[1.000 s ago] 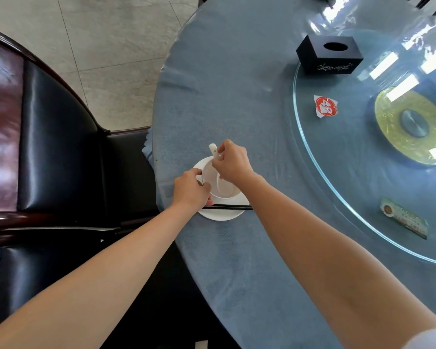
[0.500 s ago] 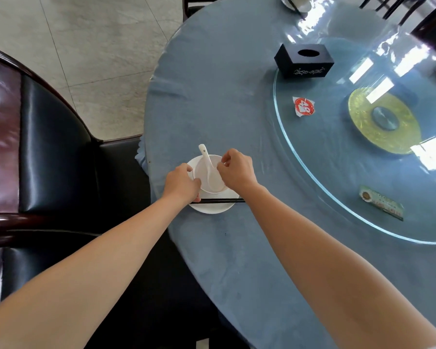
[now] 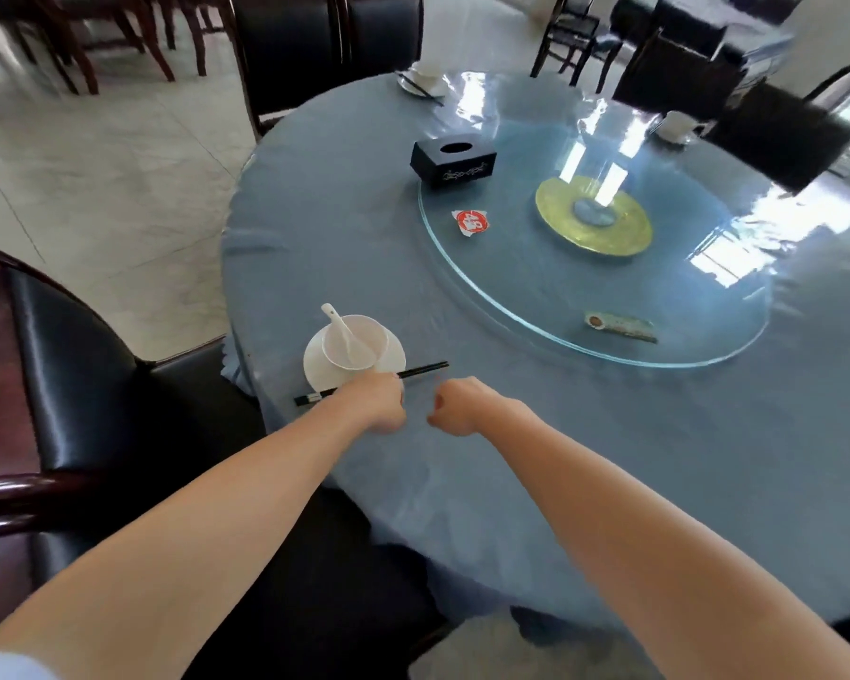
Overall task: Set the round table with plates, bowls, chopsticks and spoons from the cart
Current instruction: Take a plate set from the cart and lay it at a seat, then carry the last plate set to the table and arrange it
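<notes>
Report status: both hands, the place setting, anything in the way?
Left hand curled over chopsticks, grip unclear. Right hand curled, holds nothing. Spoon in bowl on plate, chopsticks across its near edge. No obstacle seen.

Pale blue sleeve edges the bare left forearm.

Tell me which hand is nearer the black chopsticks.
Left. The left hand overlaps the chopsticks beside the plate; the right hand sits clear, on the near side of their tip.

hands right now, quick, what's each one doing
Left hand: fingers curled over the chopsticks, grip cannot be told.
Right hand: closed, holding nothing.
</notes>
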The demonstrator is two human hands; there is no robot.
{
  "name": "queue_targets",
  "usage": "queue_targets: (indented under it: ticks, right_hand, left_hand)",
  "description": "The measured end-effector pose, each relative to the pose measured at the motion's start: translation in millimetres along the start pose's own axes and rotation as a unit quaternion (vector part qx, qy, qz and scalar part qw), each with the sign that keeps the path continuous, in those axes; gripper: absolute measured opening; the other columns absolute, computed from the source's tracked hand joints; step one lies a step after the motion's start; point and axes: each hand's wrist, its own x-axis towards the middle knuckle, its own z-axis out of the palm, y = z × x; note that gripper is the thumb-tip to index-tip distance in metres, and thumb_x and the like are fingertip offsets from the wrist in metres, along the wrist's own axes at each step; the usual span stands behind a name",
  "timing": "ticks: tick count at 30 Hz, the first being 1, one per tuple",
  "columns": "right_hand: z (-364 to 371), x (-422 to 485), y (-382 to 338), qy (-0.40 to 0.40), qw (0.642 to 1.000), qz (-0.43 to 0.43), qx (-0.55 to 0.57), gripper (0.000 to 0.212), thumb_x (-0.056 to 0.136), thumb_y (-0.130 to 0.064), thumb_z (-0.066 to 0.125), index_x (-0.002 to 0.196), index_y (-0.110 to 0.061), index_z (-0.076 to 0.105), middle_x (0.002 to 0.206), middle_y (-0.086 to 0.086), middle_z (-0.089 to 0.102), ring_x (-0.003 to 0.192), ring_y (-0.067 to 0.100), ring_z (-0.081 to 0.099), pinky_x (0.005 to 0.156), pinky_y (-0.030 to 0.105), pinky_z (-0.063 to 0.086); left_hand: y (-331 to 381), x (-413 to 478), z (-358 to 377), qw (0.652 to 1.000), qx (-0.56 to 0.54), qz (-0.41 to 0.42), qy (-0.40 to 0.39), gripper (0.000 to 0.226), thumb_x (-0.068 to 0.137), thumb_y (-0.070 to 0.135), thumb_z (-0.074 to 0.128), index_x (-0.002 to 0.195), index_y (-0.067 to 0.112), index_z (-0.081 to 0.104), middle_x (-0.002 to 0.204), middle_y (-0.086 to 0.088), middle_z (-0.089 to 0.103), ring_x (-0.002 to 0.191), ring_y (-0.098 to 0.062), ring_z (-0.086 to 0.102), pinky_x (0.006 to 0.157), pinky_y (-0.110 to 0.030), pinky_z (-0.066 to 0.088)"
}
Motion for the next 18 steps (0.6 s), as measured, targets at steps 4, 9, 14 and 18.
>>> queue_targets:
  ticks: [4,9,14,18]
  right_hand:
    - [35,-63,42,0.018,0.998,0.048,0.025,0.038,0.096,-0.04,0.053,0.105,-0.005,0.066,0.109,0.014,0.067,0.103,0.034,0.06,0.079,0.035,0.049]
    - [109,-184,98,0.038,0.983,0.136,0.116,0.037,0.099,-0.033,0.046,0.113,-0.004,0.064,0.119,0.015,0.066,0.109,0.034,0.06,0.081,0.034,0.046]
    - [216,-337,138,0.057,0.937,0.257,0.229,0.035,0.097,-0.028,0.044,0.113,-0.006,0.066,0.12,0.017,0.065,0.103,0.034,0.062,0.078,0.034,0.048]
    - [310,-468,154,0.048,0.863,0.387,0.32,0.033,0.092,-0.027,0.042,0.11,-0.012,0.066,0.117,0.011,0.066,0.101,0.032,0.062,0.082,0.034,0.05]
  left_hand:
    - [58,-30,27,0.992,0.108,0.056,-0.027,0.032,0.086,0.015,0.049,0.114,0.011,0.065,0.117,-0.012,0.067,0.106,-0.029,0.063,0.085,-0.036,0.054]
    - [149,-97,90,0.966,0.201,0.146,-0.071,0.032,0.089,0.014,0.047,0.114,0.009,0.066,0.116,-0.014,0.068,0.105,-0.031,0.064,0.083,-0.034,0.052]
    - [250,-185,193,0.903,0.313,0.262,-0.134,0.017,0.085,0.015,0.053,0.09,0.006,0.066,0.085,-0.01,0.069,0.075,-0.03,0.067,0.068,-0.033,0.055]
    - [326,-269,291,0.782,0.464,0.375,-0.179,0.015,0.082,0.0,0.05,0.076,0.004,0.063,0.07,-0.006,0.061,0.058,-0.024,0.06,0.069,-0.034,0.057]
